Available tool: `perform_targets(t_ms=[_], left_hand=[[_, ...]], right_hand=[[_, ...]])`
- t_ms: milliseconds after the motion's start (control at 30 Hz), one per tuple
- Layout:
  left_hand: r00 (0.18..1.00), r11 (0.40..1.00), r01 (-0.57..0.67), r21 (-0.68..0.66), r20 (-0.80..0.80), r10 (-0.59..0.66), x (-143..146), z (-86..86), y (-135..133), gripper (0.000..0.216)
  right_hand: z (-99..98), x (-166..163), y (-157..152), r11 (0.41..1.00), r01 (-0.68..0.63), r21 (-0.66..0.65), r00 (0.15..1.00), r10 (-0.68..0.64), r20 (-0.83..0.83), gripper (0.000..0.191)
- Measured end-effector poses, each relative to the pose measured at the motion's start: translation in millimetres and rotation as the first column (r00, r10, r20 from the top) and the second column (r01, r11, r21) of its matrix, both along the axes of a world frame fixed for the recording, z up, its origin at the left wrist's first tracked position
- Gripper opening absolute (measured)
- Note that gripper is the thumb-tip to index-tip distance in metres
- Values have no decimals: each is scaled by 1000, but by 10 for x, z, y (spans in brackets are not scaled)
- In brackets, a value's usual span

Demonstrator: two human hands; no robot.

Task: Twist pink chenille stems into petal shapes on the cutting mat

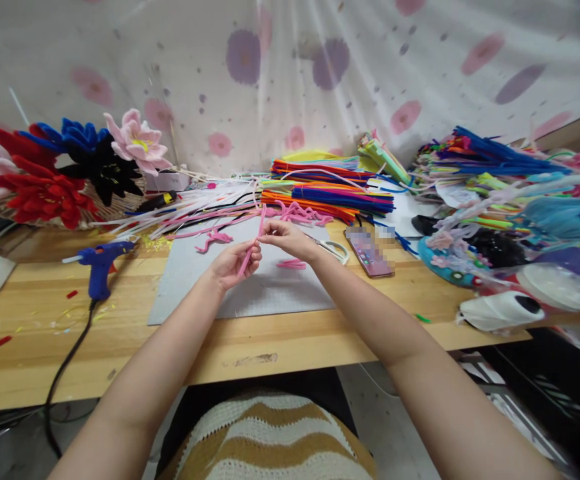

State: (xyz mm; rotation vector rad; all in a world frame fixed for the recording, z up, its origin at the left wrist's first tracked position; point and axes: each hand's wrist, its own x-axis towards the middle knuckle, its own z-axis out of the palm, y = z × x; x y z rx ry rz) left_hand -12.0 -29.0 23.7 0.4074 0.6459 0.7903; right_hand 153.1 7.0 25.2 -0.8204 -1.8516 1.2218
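Observation:
A pink pipe cleaner [262, 220] runs slanting through both of my hands above the grey mat [185, 287]. My left hand [235, 263] has its fingers curled around the lower part of it. Higher up, my right hand [285, 239] pinches the same pipe cleaner between thumb and fingertips. On the mat beneath my right wrist lie short pink pieces [291, 265]. A twisted pink piece [214, 239] rests at the mat's upper left, and a heap of bent pink pipe cleaners [303, 212] sits just beyond my hands.
A blue glue gun [101, 267] with a black cord stands at left, near fuzzy flowers [50, 193]. Bundled coloured pipe cleaners [330, 193] lie at the back. Scissors [335, 249] and a phone [370, 252] are right of my hands. Wrapped craft supplies [520, 267] crowd the right side.

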Motion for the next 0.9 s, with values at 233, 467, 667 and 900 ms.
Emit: perform_targets(t_ms=[233, 467, 667, 900], left_hand=[[999, 999, -38, 0, -13, 38, 53, 47, -14, 11], [714, 752, -4, 660, -525, 464, 69, -30, 33, 11], [140, 408, 521, 750, -547, 825, 100, -96, -19, 8], [-3, 465, 538, 703, -550, 835, 134, -309, -52, 12]], right_hand=[[117, -52, -23, 1000, -17, -1, 998, 17, 54, 23], [222, -97, -15, 996, 89, 28, 945, -93, 314, 15], [211, -193, 18, 964, 208, 165, 700, -265, 663, 9], [100, -271, -40, 925, 304, 229, 598, -372, 710, 14]])
